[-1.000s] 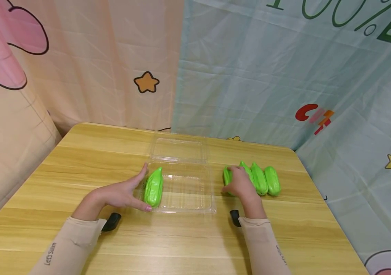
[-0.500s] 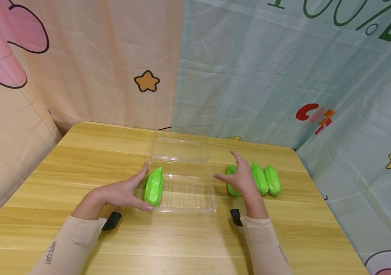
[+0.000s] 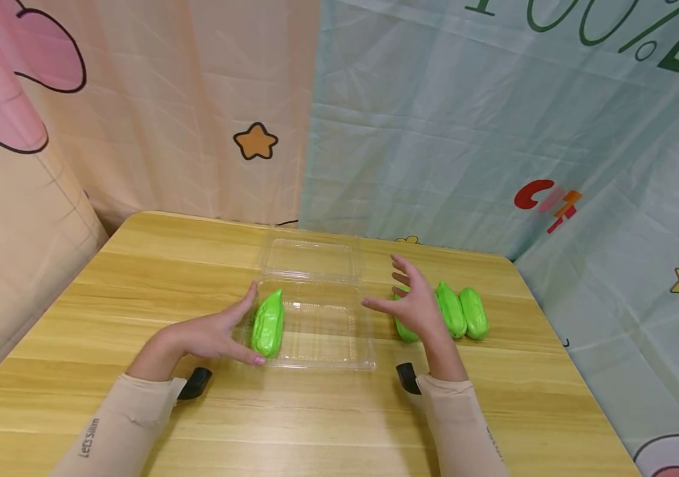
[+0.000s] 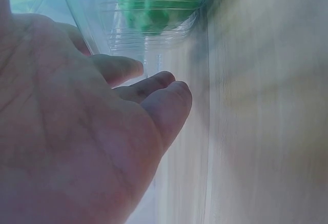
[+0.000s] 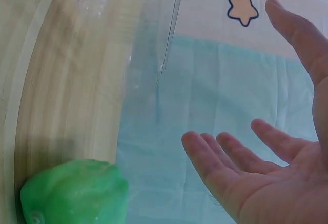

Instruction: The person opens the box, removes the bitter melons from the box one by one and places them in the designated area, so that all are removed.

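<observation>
In the head view a clear plastic box [image 3: 321, 331] lies with its lid [image 3: 312, 257] folded back behind it. One bright green, ridged, pod-shaped piece [image 3: 267, 324] is at the left end inside it. My left hand [image 3: 214, 334] is spread at the box's left side, thumb at the front corner; the left wrist view shows its fingers [image 4: 169, 106] beside the ribbed wall. My right hand [image 3: 417, 305] hovers right of the box, fingers apart, holding nothing. Behind and beside it stand more green pieces [image 3: 473, 313] in a row, partly hidden; one piece [image 5: 77, 193] shows in the right wrist view.
A wooden table [image 3: 315, 424] carries everything, its back edge near a hanging printed curtain [image 3: 411, 132]. Dark wrist-camera mounts [image 3: 195, 384] jut out below both hands.
My right hand has come off the green pieces, its fingers spreading, and has shifted slightly up and toward the box. My left hand stays at the box.
</observation>
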Tool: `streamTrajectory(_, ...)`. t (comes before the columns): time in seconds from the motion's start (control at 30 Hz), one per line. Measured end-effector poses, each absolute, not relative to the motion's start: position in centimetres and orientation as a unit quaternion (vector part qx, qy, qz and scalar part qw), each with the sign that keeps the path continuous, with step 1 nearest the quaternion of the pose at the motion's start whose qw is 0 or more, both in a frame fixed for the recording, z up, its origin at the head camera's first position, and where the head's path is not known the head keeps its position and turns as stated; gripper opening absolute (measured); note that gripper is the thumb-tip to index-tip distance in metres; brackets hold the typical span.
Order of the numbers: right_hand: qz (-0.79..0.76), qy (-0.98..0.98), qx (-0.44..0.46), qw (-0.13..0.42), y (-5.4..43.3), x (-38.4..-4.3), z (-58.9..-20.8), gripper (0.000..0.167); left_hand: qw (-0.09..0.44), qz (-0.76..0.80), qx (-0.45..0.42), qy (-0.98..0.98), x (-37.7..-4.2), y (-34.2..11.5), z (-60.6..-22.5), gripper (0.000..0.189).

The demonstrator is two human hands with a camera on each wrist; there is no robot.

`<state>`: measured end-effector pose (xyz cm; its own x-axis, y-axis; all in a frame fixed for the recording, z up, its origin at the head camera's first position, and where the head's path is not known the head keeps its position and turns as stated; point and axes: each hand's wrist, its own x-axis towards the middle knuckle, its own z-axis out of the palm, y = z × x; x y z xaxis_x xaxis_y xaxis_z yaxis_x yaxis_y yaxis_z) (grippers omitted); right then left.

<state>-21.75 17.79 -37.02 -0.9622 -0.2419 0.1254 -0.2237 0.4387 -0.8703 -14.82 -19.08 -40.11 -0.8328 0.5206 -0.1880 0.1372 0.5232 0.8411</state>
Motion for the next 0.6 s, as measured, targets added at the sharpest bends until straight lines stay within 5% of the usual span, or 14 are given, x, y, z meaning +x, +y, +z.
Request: streamTrajectory(0.6, -0.529, 0.814, -0.223, 0.090, 14.2, -20.5, -38.0, 0.099, 0.208, 0.436, 0.194, 0.854, -14.8, -18.1, -40.4, 0.138)
